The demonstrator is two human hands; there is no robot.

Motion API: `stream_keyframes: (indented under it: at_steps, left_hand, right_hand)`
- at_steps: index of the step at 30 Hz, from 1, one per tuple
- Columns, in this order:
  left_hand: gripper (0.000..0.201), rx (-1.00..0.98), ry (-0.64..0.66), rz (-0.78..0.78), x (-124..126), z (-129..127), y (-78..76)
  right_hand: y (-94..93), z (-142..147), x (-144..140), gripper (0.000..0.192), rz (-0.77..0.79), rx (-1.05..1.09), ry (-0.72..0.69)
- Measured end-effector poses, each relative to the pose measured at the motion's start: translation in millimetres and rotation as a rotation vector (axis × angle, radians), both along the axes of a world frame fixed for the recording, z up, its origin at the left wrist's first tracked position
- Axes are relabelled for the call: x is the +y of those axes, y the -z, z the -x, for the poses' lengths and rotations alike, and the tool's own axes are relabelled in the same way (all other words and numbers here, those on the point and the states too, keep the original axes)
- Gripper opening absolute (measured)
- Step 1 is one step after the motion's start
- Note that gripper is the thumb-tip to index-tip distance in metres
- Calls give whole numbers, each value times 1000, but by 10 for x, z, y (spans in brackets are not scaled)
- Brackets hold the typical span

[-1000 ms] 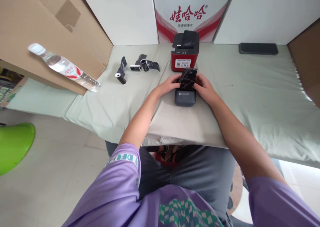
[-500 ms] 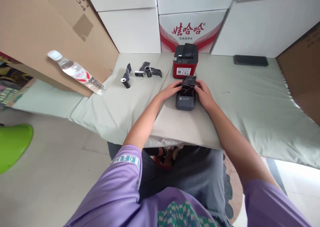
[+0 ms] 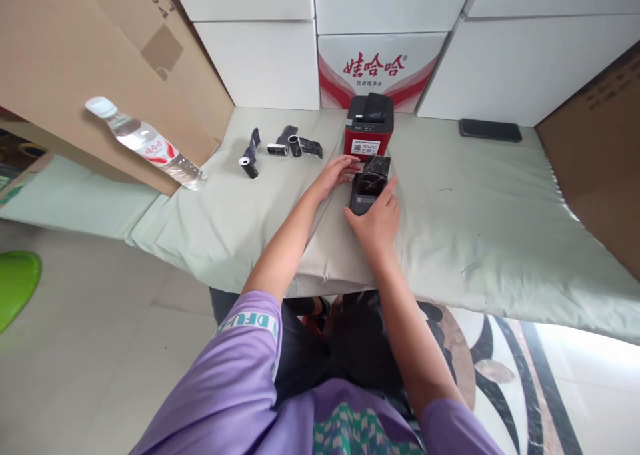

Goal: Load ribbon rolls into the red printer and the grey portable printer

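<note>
We see a pale grey-green cloth [image 3: 250, 241] spread over the tabletop [image 3: 465, 235], lightly creased. Toward the left we find three black rolls [image 3: 249, 168] with loose tails, two close together, and a clear bottle [image 3: 150, 145] near a cardboard box [image 3: 95, 48]. A red-and-black printer [image 3: 353, 135] sits farther back, a small dark device [image 3: 361, 205] in front of it. To the right lies a black phone [image 3: 490, 131]; white boxes [image 3: 260, 68] stand along the back.

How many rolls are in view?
3, left of the red printer: left roll nearest the bottle, middle roll, right roll close beside it. The dark printer may hide another.
</note>
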State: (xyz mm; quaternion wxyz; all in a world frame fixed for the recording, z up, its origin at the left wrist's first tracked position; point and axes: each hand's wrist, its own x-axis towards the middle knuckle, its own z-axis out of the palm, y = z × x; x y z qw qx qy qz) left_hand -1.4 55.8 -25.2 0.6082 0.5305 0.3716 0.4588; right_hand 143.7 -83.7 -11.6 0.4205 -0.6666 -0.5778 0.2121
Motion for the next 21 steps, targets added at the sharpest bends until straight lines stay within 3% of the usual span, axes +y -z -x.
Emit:
stream_keyframes:
  at_steps: [2,5,8,11,16,21]
  left_hand:
    - [38,1,1,1,1,-4,7]
    - [39,-2,-3,18,-1,-6,8]
    - [35,-46,-9,35,-8,-7,-3]
    - [28,-90,-16,59,-26,-12,-26]
    - [23,-126,-27,103,-47,-26,-68]
    - [23,-130,-23,124,-45,-15,-90]
  right_hand:
    - [-53,1,12,126,-18,16,26]
    - [-212,-251,178,123,-74,30,59]
    - [-417,-574,529,120,-134,-4,188]
    - [-501,-780,1034,125,-69,-113,303]
    - [-247,-900,1811,122,-8,-188,406]
    - [42,-965,2100,124,43,-202,401]
